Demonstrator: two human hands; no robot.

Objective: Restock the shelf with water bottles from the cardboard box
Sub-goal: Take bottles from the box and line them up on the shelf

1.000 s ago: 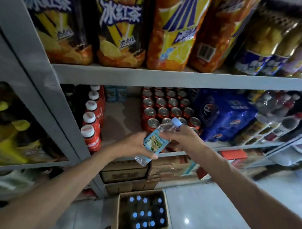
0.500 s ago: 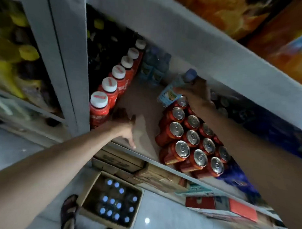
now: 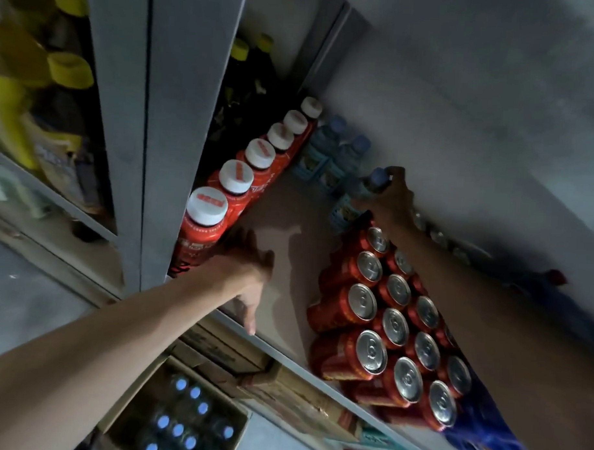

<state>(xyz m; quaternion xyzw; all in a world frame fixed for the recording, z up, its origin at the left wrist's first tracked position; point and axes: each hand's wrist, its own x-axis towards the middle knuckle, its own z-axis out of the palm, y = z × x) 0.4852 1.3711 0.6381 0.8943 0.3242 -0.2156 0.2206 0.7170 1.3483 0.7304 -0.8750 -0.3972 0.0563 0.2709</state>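
My right hand point(image 3: 392, 203) reaches deep into the shelf point(image 3: 284, 251) and grips a clear water bottle point(image 3: 355, 201) with a blue cap near its neck, standing it close to two other water bottles point(image 3: 335, 159) at the back. My left hand point(image 3: 250, 273) rests flat on the shelf floor near the front edge, fingers spread, holding nothing. Below on the floor, the cardboard box point(image 3: 181, 419) is open and holds several blue-capped bottles.
A row of red bottles with white caps point(image 3: 236, 182) lines the shelf's left side. A block of red cans point(image 3: 393, 332) fills the right. Flat cardboard cartons point(image 3: 250, 368) sit on the shelf underneath. A grey upright post point(image 3: 171, 119) stands at left.
My right hand has carried the bottle farther back, to beside the two bottles at the rear. My left hand stays planted on the shelf. The view has tilted and moved closer.
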